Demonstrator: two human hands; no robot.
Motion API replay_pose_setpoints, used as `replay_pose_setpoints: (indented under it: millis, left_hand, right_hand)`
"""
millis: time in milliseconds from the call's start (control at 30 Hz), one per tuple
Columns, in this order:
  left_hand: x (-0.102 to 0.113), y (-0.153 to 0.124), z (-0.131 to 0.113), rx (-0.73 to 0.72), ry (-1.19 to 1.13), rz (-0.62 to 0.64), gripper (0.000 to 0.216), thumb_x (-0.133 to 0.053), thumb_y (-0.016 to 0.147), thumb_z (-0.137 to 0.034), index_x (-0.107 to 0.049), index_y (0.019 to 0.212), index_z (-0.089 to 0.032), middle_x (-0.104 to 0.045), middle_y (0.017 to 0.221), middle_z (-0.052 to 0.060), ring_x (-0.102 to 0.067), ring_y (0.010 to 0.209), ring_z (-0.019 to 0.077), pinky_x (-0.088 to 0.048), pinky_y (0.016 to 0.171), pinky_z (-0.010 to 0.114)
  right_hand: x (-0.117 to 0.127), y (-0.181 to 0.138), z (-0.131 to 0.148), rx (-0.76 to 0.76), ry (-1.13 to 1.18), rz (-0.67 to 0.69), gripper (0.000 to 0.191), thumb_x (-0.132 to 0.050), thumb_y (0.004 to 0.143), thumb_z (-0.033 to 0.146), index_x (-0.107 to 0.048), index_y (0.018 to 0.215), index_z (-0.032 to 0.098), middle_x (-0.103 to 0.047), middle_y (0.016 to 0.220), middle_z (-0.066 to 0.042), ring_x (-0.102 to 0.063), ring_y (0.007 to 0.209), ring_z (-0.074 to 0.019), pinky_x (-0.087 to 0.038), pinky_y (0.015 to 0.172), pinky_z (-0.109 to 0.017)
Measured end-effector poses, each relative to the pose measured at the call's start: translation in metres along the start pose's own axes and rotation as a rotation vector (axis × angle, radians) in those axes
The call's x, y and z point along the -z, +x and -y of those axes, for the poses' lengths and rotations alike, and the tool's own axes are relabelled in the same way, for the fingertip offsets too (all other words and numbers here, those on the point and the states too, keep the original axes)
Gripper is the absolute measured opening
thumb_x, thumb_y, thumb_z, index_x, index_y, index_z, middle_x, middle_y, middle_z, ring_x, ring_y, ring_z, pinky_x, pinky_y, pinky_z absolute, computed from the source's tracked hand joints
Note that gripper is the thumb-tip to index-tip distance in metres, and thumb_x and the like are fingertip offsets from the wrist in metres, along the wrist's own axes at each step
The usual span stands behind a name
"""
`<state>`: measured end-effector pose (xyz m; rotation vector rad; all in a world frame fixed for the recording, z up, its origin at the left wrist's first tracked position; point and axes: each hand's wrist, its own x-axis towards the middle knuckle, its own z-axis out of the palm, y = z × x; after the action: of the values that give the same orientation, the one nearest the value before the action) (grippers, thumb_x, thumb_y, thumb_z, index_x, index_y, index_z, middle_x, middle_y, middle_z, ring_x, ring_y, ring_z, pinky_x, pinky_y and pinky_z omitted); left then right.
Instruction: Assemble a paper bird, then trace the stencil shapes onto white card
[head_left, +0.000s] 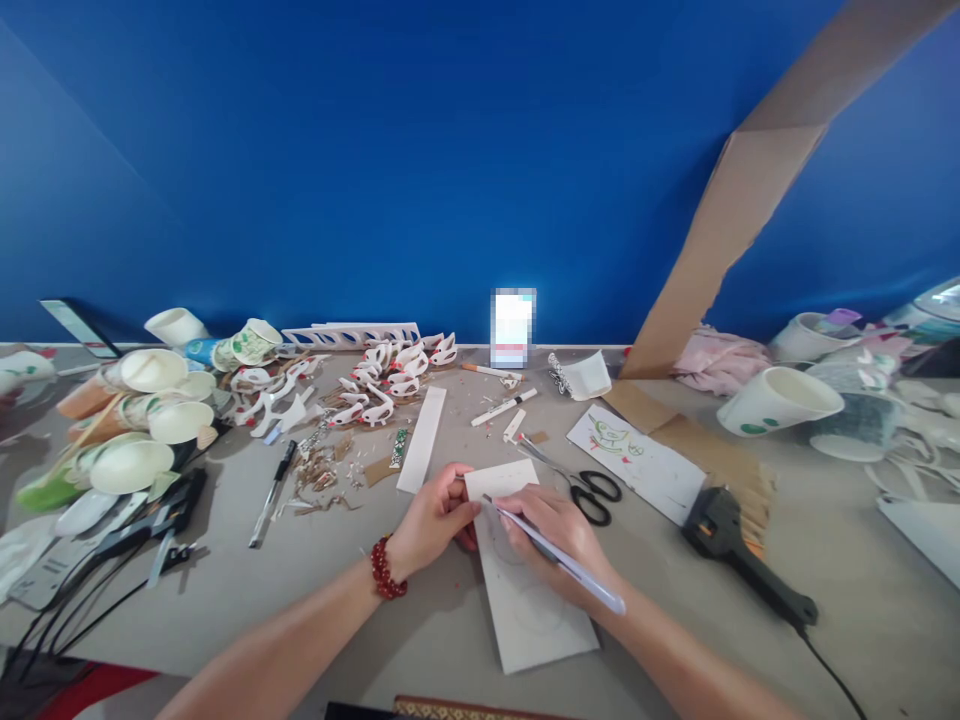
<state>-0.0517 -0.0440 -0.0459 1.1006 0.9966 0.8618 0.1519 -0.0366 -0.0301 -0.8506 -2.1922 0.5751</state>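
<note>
A long white card (536,610) lies slanted on the table in front of me, with faint curved lines drawn on its lower half. My left hand (442,510) grips its upper left edge, thumb towards the top face and fingers curled at the side. In my right hand (559,530) is a slim pale purple pen (577,570), its dark tip at the card near my left thumb. The right hand rests on the card. Black-handled scissors (596,495) lie just beyond it, and a white strip (422,440) lies past my left hand.
A black glue gun (742,560) with a cord and a card with a green drawing (619,440) lie right. White bird-like cutouts (375,380) and brown scraps (322,475) lie back left, near a black pen (272,493). Paper cups (131,465) crowd the left; a lit screen (513,328) stands behind.
</note>
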Motion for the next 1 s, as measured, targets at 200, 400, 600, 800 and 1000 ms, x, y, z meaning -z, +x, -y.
replay_pose_setpoints:
  millis: [200, 400, 600, 800, 1000]
  left_hand:
    - [0.0003, 0.0005, 0.0024, -0.013, 0.003, 0.014, 0.039, -0.066, 0.084, -0.044, -0.05, 0.109, -0.019, -0.065, 0.081, 0.0, -0.061, 0.055, 0.0111, -0.053, 0.05, 0.023]
    - [-0.0002, 0.0004, 0.0058, -0.023, 0.025, 0.004, 0.041, -0.065, 0.085, -0.045, -0.05, 0.112, -0.019, -0.066, 0.083, 0.001, -0.061, 0.054, 0.0111, -0.053, 0.05, 0.023]
    - [-0.0009, 0.0003, 0.0053, -0.034, 0.029, 0.009, 0.039, -0.064, 0.086, -0.044, -0.049, 0.111, -0.018, -0.064, 0.08, 0.0, -0.06, 0.054, 0.0106, -0.053, 0.05, 0.022]
    - [-0.0006, 0.0002, 0.0044, -0.016, 0.041, 0.016, 0.039, -0.065, 0.085, -0.045, -0.049, 0.11, -0.018, -0.064, 0.079, -0.001, -0.06, 0.052, 0.01, -0.053, 0.049, 0.022]
    - [-0.0007, 0.0005, 0.0039, -0.019, 0.041, 0.032, 0.041, -0.064, 0.086, -0.045, -0.05, 0.113, -0.018, -0.065, 0.082, 0.001, -0.059, 0.053, 0.01, -0.052, 0.049, 0.022]
  right_hand:
    - [0.0003, 0.002, 0.0004, -0.008, -0.012, 0.045, 0.017, -0.045, 0.093, 0.017, -0.061, 0.099, 0.019, -0.065, 0.08, -0.007, -0.059, 0.073, -0.02, -0.047, 0.066, -0.031]
    - [-0.0019, 0.002, -0.0002, -0.004, 0.009, 0.039, 0.017, -0.044, 0.094, 0.017, -0.06, 0.098, 0.019, -0.067, 0.082, -0.006, -0.06, 0.076, -0.0199, -0.047, 0.069, -0.031]
    - [-0.0006, 0.0017, -0.0026, -0.021, 0.022, 0.055, 0.018, -0.044, 0.095, 0.018, -0.061, 0.097, 0.019, -0.065, 0.079, -0.006, -0.058, 0.074, -0.0192, -0.045, 0.066, -0.03]
    - [-0.0003, 0.0013, -0.0023, -0.004, 0.015, 0.065, 0.017, -0.045, 0.094, 0.018, -0.061, 0.098, 0.019, -0.066, 0.08, -0.006, -0.058, 0.074, -0.0193, -0.045, 0.067, -0.03]
    - [0.0018, 0.0002, -0.0037, -0.06, 0.043, 0.082, 0.017, -0.044, 0.094, 0.02, -0.062, 0.095, 0.02, -0.064, 0.079, -0.005, -0.058, 0.073, -0.0187, -0.043, 0.066, -0.029]
